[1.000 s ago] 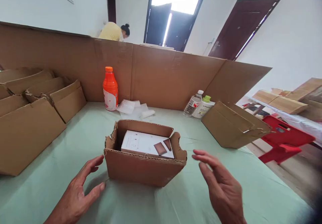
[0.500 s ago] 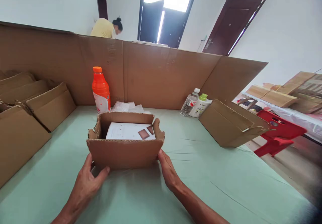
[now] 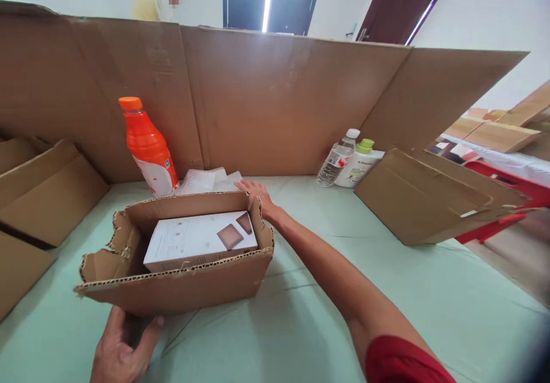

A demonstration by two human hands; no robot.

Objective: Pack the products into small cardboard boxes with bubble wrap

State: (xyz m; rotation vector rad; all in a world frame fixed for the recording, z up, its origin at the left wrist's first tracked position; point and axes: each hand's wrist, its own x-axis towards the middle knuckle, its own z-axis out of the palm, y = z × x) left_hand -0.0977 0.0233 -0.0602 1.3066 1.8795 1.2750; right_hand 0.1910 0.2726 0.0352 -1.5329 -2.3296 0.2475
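Note:
An open-topped cardboard box (image 3: 180,288) with torn left edges sits on the green cloth, turned at a slant. Inside it lies a white carton (image 3: 195,237) printed with brown squares. My left hand (image 3: 124,348) is at the box's lower front left, thumb and fingers apart; whether it touches the box I cannot tell. My right hand (image 3: 258,195) reaches past the far right corner with its fingers stretched out, partly hidden by the box rim. Its fingertips are close to the clear bubble wrap (image 3: 206,181) behind the box.
An orange bottle (image 3: 148,145) stands behind the box. A water bottle (image 3: 338,159), a white bottle with a green cap (image 3: 358,165) and another cardboard box (image 3: 421,199) are at right. More boxes (image 3: 47,194) stand left. A cardboard wall (image 3: 296,102) closes the back; a person (image 3: 148,2) is beyond.
My right hand has left the box's right side and moved forward behind its far corner. The box has turned and shifted left and nearer, with my left hand moving the same way.

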